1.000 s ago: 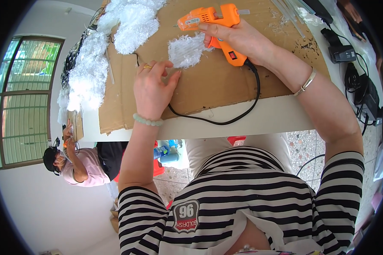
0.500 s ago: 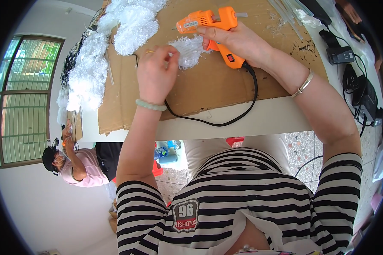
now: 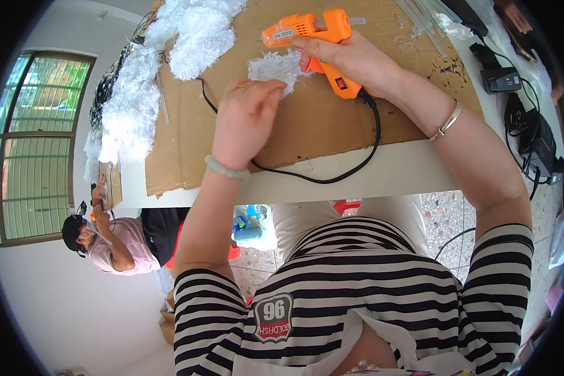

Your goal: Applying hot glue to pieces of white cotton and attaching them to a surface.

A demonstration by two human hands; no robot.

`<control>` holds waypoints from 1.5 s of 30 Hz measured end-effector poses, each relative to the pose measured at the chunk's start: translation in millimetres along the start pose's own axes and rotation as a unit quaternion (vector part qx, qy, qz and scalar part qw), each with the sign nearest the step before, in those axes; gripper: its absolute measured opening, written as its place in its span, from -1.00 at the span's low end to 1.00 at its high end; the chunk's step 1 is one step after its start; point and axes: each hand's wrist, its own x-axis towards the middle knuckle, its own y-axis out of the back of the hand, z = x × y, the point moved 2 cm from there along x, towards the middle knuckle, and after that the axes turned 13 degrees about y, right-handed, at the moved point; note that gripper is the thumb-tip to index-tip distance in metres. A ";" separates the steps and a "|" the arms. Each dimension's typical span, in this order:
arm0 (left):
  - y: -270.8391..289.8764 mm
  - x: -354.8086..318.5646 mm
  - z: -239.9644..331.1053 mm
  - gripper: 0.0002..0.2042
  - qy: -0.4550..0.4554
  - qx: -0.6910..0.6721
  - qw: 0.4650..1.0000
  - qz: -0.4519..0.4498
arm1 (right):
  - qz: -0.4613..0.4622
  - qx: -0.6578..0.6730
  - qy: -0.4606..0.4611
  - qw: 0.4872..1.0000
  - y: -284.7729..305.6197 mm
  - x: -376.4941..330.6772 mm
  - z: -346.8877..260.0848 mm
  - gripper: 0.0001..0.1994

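Observation:
My right hand [image 3: 360,62] is wrapped round the handle of an orange glue gun [image 3: 307,30], held above the cardboard with its nozzle pointing left. A clear glue stick [image 3: 357,20] pokes out of its back end. Below the nozzle lies a tuft of white plastic fringe [image 3: 272,67], its right edge close to the fingers on the trigger. My left hand [image 3: 247,119] is closed at the tuft's near edge, thumb and fingers pressed together on it. The back of that hand hides part of the grip.
A brown cardboard sheet [image 3: 332,131] covers much of the white table [image 3: 395,178]. White fringe bundles [image 3: 200,47] are heaped at far left. The gun's black cord [image 3: 332,180] loops nearby. Glue sticks [image 3: 423,22] and black power adapters [image 3: 501,81] lie right. Another person [image 3: 128,244] works at left.
My left hand has moved right and its fingertips have come onto the fringe tuft. The glue gun has barely shifted in my right hand.

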 end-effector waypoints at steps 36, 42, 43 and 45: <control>0.0 22.0 -40.2 -0.95 0.046 0.066 0.997 -0.011 | -0.009 0.008 -0.005 1.000 3.4 1.3 5.6 -0.65; 6.8 16.7 -65.3 -0.88 0.248 -0.199 0.948 -0.010 | -0.011 -0.006 -0.021 1.000 1.6 -0.6 -1.7 -0.65; 7.2 16.3 -62.5 -0.87 0.221 -0.176 0.959 -0.010 | -0.014 -0.009 -0.023 1.000 1.7 -0.4 -2.6 -0.65; -0.5 17.6 -48.9 -0.86 0.098 -0.036 0.994 -0.009 | -0.011 -0.004 -0.013 1.000 3.0 0.2 0.2 -0.65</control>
